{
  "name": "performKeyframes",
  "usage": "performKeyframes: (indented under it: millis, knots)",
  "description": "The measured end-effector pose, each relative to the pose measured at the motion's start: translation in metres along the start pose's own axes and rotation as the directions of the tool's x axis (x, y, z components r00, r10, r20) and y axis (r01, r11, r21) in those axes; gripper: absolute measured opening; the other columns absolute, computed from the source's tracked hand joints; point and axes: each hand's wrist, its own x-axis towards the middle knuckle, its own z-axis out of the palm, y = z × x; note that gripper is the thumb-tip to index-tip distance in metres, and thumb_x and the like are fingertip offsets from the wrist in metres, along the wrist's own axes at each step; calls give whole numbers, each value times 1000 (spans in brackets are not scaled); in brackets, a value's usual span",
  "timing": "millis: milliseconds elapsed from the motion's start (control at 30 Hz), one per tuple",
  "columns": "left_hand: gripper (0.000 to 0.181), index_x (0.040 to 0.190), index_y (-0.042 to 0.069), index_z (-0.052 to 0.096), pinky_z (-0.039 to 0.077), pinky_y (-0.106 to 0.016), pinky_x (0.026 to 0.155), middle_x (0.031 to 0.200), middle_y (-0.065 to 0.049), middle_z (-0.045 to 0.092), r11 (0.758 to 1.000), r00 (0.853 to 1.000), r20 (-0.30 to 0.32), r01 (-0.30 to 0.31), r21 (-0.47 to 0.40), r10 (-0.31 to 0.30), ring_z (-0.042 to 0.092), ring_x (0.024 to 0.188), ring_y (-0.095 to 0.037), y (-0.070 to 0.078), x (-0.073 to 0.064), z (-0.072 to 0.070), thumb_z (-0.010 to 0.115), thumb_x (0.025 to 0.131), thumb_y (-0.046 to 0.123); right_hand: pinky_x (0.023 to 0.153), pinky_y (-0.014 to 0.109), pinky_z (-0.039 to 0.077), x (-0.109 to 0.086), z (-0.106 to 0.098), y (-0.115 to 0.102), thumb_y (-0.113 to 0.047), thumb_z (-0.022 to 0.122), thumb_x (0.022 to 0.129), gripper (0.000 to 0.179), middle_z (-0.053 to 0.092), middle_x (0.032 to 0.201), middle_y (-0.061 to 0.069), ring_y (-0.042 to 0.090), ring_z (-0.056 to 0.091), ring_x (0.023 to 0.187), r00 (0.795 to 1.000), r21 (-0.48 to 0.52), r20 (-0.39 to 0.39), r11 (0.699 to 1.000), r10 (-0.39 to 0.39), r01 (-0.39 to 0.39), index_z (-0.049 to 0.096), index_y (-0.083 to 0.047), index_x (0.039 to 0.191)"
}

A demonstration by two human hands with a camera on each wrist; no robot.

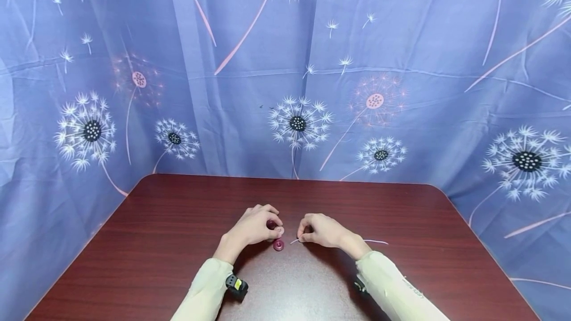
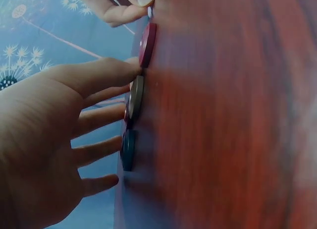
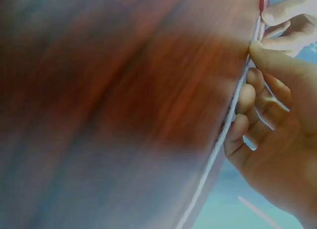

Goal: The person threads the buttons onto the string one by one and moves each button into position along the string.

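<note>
My left hand [image 1: 253,225] rests low over a few round buttons on the table. Its thumb and index finger pinch a pale button [image 1: 280,231], which looks olive-grey in the left wrist view. Just in front of the thumb lies a magenta button [image 1: 278,245]. Under the fingers is a dark red button [image 1: 270,224], and a dark teal button [image 2: 129,149] shows beside the fingertips in the left wrist view. To the right, my right hand [image 1: 323,230] pinches a thin whitish string [image 3: 213,157] near one end. The short free end points toward the buttons.
The reddish-brown wooden table [image 1: 178,251] has rounded far corners. Behind it hangs a blue curtain [image 1: 250,128] printed with dandelions. The string's other end [image 1: 376,241] trails out on the table beyond the right wrist.
</note>
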Motion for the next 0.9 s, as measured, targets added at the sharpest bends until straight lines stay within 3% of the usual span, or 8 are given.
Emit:
performKeyframes:
  millis: [400, 733, 900]
  knots:
    - [16, 91, 25, 77, 36, -46, 107, 120, 4, 65, 998, 998, -55, -11, 68, 15, 55, 118, -25, 5, 0, -1, 74, 81, 37, 67, 27, 45, -2, 1, -5, -21, 71, 89, 8, 56, 87, -11, 4, 54, 76, 1000, -106, -15, 994, -6, 5, 67, -26, 84]
    - [25, 102, 23, 77, 37, -48, 106, 125, 2, 64, 998, 998, 7, -63, 21, 63, 55, 120, -27, -3, -4, -1, 72, 83, 39, 68, 27, 45, -3, -3, -6, -20, 70, 90, 6, 58, 90, -8, 6, 54, 76, 1000, -90, -1, 996, -10, 10, 68, -24, 85]
    - [27, 103, 25, 77, 37, -49, 107, 128, 3, 62, 998, 998, 26, -60, -25, 60, 53, 122, -27, -8, -5, -1, 74, 83, 41, 67, 26, 44, -2, -2, -6, -21, 70, 90, 7, 58, 89, -7, 3, 51, 74, 1000, -78, 14, 997, 1, 0, 67, -24, 85]
